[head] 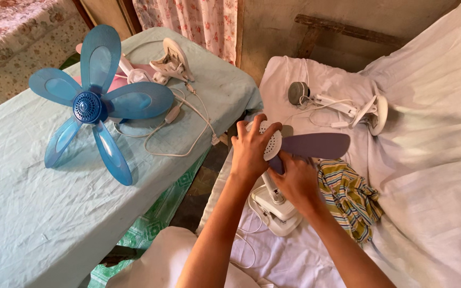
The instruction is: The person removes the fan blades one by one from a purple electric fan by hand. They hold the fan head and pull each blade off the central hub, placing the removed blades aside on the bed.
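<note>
The left hand (251, 152) is curled about the white perforated hub (271, 143) of a small clip fan (281, 176), fingers spread over the top of the hub and thumb tucked beneath, so it grips the hub firmly. The right hand (297, 181) is closed lower down, its fingers wrapped round the root of a grey-purple blade (316, 145) where it meets the hub; the blade sticks out to the right, past the fingers. The fan's white neck runs down from between the hands to its white clip base (278, 210), which rests on the white sheet of a bed (433, 160). Just right of the right hand lies a crumpled striped cloth (350, 197), touching the sheet. Farther back on the bed sits another white fan body with a grey motor (342, 104) and its cord. Well to the left, on a tabletop (38, 213) under a pale green cover, lies a blue five-bladed fan (89, 106) beside a pink and white fan part (156, 66).
</note>
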